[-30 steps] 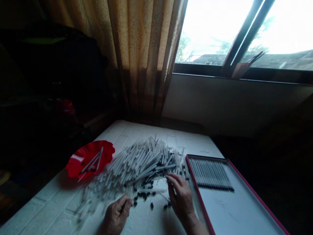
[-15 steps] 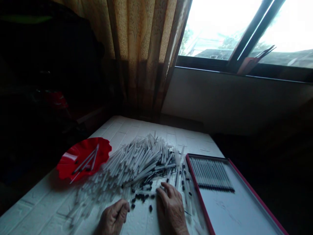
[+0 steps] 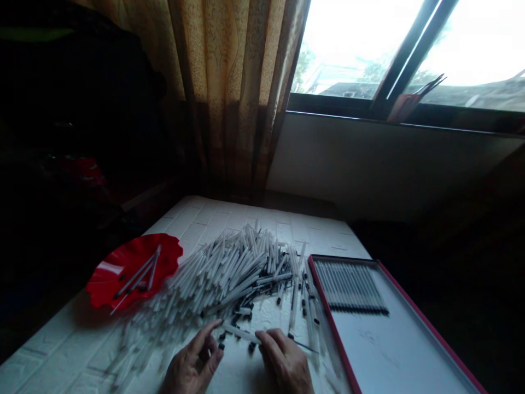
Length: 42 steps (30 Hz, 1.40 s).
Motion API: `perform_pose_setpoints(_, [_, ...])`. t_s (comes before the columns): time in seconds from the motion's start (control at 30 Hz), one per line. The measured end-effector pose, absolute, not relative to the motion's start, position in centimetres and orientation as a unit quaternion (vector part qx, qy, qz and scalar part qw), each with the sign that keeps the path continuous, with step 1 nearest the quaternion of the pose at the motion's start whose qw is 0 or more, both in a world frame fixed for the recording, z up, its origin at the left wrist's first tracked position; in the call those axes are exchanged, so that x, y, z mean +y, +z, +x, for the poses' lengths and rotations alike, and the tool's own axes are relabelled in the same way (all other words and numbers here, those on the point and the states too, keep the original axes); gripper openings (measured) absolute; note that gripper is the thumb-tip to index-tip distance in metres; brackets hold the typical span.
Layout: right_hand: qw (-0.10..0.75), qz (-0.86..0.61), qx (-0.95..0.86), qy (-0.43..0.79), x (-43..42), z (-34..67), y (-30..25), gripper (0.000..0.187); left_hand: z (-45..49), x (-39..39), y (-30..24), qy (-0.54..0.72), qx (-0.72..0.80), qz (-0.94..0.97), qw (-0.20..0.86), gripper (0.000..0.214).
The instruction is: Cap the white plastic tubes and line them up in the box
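Note:
A large loose pile of thin white plastic tubes, many with black ends, covers the middle of the white table. My right hand pinches the end of one white tube, which lies slanted toward my left hand. My left hand has its fingers apart, its index fingertip close to the tube's far end. Small black caps lie scattered on the table around both hands. A thin dark rod lies just beyond my right hand.
A red scalloped dish holding several tubes stands left of the pile. To the right lies a shallow white tray with a red rim, with a neat row of tubes at its far end. A curtain and window stand behind the table.
My hands have come closer together, and my right hand now pinches a white tube. The view has shifted slightly, and the black caps near my hands have moved.

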State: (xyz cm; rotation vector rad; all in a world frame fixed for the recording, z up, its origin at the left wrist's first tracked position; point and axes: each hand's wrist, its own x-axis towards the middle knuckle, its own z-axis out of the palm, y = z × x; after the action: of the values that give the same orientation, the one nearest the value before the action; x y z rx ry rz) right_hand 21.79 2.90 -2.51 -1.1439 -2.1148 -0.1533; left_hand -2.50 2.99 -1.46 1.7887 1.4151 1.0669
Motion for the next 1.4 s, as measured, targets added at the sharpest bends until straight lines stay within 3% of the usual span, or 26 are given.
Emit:
perform_pose_setpoints(0.17, [0.324,-0.443,-0.832,-0.089,1.5,21.4,-2.7,0.030,-1.8,3.3,-0.7,0.401,0.514,0.678,0.339,0.032])
perform_pose_setpoints(0.37, [0.353,-0.456,-0.811,-0.101,0.8,22.6,-3.5,0.039,0.8,3.7,1.4,0.373,0.450,0.749,0.312,0.024])
perform_pose_setpoints(0.5, [0.421,-0.499,-0.752,-0.092,0.3,24.7,-4.4,0.030,2.8,5.5,3.2,0.347,0.471,0.765,0.269,0.023])
perform_pose_setpoints(0.67, [0.481,-0.527,-0.700,0.011,0.1,25.7,-4.6,0.029,7.9,8.7,4.7,0.174,0.498,0.837,0.147,0.016])
perform_pose_setpoints(0.9, [0.514,-0.520,-0.682,0.028,0.4,25.5,-4.0,0.028,14.0,11.5,4.2,0.075,0.547,0.830,0.082,0.013])
perform_pose_setpoints(1.03, [0.507,-0.516,-0.690,0.018,0.4,25.5,-4.1,0.028,13.7,11.8,4.3,0.055,0.555,0.827,0.064,0.008])
perform_pose_setpoints(1.4, [0.476,-0.497,-0.725,0.004,0.5,25.5,-3.8,0.030,6.5,8.8,5.2,0.104,0.576,0.809,0.051,0.024])
